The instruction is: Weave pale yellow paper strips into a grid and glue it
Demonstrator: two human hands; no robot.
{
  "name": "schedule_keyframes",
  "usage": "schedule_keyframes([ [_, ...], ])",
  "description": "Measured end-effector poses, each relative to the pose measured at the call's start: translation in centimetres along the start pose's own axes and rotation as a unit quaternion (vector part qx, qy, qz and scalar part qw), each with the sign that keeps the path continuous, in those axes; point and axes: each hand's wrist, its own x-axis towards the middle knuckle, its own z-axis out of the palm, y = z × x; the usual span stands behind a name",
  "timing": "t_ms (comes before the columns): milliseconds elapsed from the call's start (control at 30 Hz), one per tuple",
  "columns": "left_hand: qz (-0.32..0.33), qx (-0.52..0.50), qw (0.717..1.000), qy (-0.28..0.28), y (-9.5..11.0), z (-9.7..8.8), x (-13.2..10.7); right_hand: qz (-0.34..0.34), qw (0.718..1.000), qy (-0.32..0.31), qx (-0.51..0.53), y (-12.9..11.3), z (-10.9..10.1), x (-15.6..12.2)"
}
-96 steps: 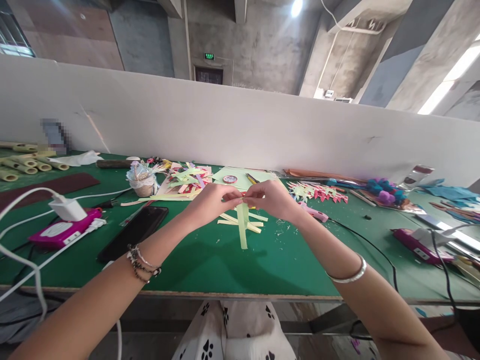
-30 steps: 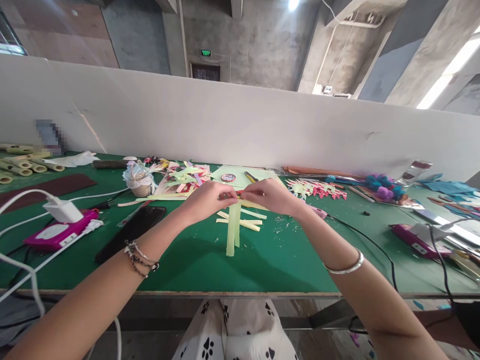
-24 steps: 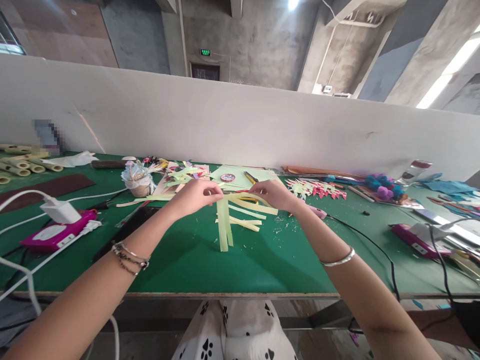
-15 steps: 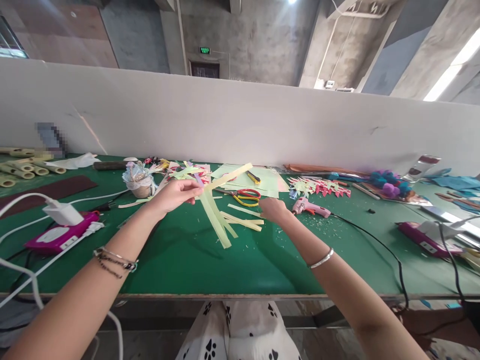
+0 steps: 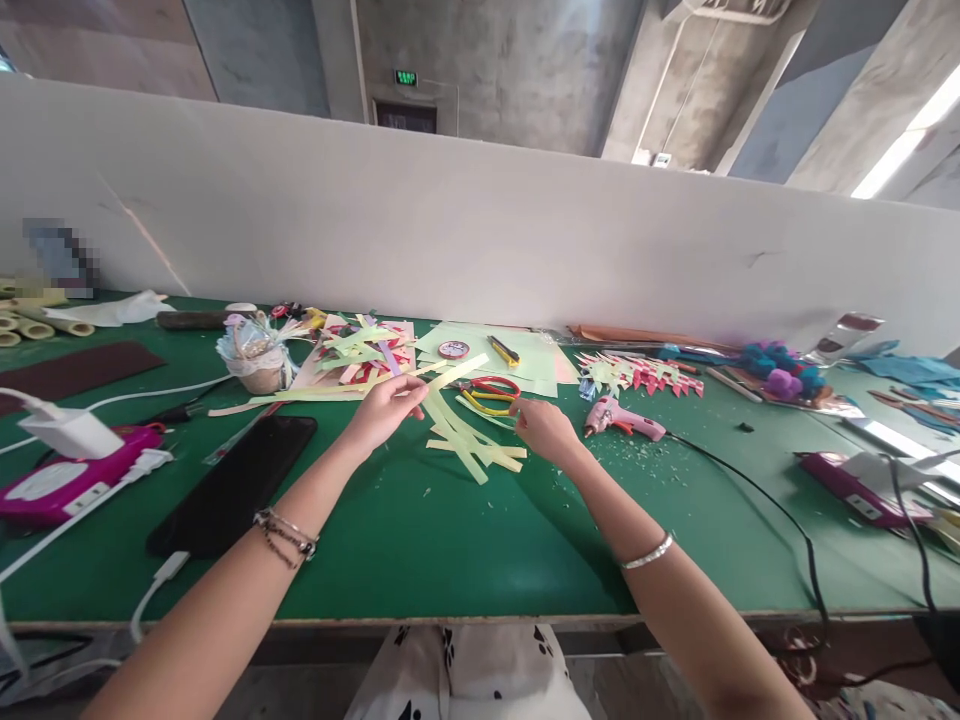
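Note:
My left hand (image 5: 388, 408) is closed in a pinch on crossed pale green and yellow paper strips (image 5: 457, 435), which hang down over the green table. Right of them, my right hand (image 5: 547, 434) is closed, its fingertips at the end of a thin pale green strip (image 5: 484, 412) that bows slightly. Just behind that strip lie scissors (image 5: 491, 392) with red and yellow handles. Loose yellowish strips (image 5: 511, 458) rest on the tabletop between my hands, partly under the held ones.
A pink glue gun (image 5: 622, 418) lies right of my right hand, its black cord trailing to the table edge. Behind are a paper pile (image 5: 364, 345), a roll of tape (image 5: 453, 350), a utility knife (image 5: 503, 350) and a small basket (image 5: 259, 360). A black phone (image 5: 236, 485) lies by my left forearm.
My left hand has moved right and lower with its strips, toward my right hand. The thin strip by my right fingertips has shifted left and now bows. The view has turned slightly.

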Motion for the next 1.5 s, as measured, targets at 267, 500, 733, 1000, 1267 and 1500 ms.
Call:
schedule_keyframes([
  [267, 0.124, 0.115, 0.986, 0.001, 1.1, 0.5, -1.8, -0.01, 0.978, 0.138, 0.156, 0.7, -1.2, -0.6],
  [500, 0.232, 0.207, 0.95, 0.037, 2.5, 0.3, -2.8, -0.025, 0.929, 0.176, 0.323, 0.8, -1.2, -0.4],
  [733, 0.387, 0.445, 0.805, 0.062, 5.0, -0.8, -3.6, -0.035, 0.93, 0.169, 0.326, 1.2, -0.7, 0.1],
  [1000, 0.345, 0.546, 0.764, -0.002, 8.9, -1.7, -0.5, -0.043, 0.932, 0.158, 0.323, 1.4, -2.7, 2.3],
  [1267, 0.206, 0.519, 0.83, 0.006, 10.0, -1.5, 3.6, -0.084, 0.917, 0.251, 0.299, 0.4, -8.3, 4.8],
  [1500, 0.284, 0.543, 0.789, 0.037, 9.6, -1.4, 3.7, -0.121, 0.886, 0.349, 0.281, 0.4, -9.2, 3.9],
])
